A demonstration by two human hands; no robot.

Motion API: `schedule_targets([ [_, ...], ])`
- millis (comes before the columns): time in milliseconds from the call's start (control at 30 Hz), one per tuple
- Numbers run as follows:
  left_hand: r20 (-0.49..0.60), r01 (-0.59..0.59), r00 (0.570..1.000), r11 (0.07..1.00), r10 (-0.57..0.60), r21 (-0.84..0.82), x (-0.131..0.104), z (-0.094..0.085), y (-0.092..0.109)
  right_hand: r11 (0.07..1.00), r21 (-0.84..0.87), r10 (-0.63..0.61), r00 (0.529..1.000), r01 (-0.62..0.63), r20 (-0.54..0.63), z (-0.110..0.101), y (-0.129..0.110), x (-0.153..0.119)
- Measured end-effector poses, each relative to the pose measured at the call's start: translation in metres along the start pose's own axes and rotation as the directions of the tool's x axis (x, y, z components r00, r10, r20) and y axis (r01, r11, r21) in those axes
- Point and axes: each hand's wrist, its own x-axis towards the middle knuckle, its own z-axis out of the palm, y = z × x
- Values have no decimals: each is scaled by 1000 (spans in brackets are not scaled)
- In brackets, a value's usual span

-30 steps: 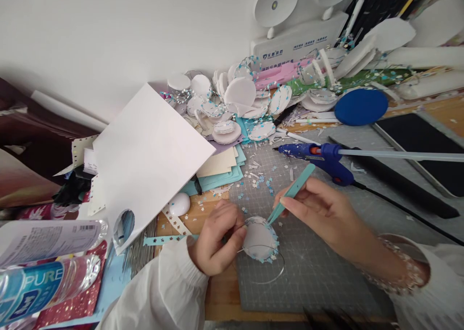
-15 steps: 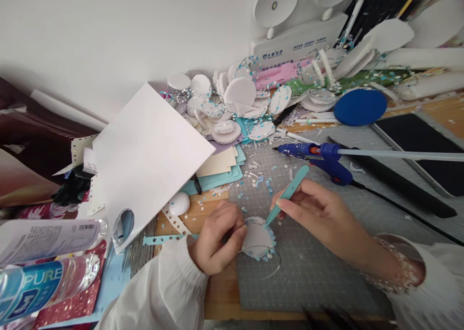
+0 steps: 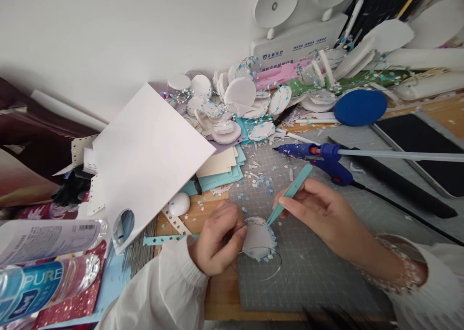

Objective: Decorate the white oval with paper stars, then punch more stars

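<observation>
- Tweezers [image 3: 295, 187], teal, have shifted slightly up and to the right since half a second ago, the right hand [image 3: 322, 214] moving with them; the left hand [image 3: 220, 237] stays in place.
- Right fingers are narrow, pinched around the tweezers, whose tips point down at the upper right rim of the white disc [image 3: 258, 238].
- Left fingers are curled, thumb and forefinger closed on the disc's left edge; whether wire is also in that pinch, I cannot tell.
- White disc lies between the two hands, at the left side of the grey cutting mat [image 3: 311, 281], small blue and white paper bits along its rim.
- Thin wire [image 3: 281, 261] loops across the disc's lower part and out over the mat.
- Loose paper cut-outs [image 3: 268, 185] scatter the mat beyond the disc.
- Blue glue gun [image 3: 333, 158] lies past the right hand.
- White board [image 3: 152, 151] sits left of the mat, above the wooden worktop [image 3: 221, 296].
</observation>
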Motion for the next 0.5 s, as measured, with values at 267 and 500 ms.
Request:
schedule_targets([
  [267, 0, -3, 1000, 1000, 3, 13, 0, 0, -1, 998, 28, 51, 998, -52, 40, 3, 0, -3],
  [500, -10, -3, 1000, 1000, 3, 1, 0, 0, -1, 989, 25, 148, 988, -148, 36, 3, -4, -6],
])
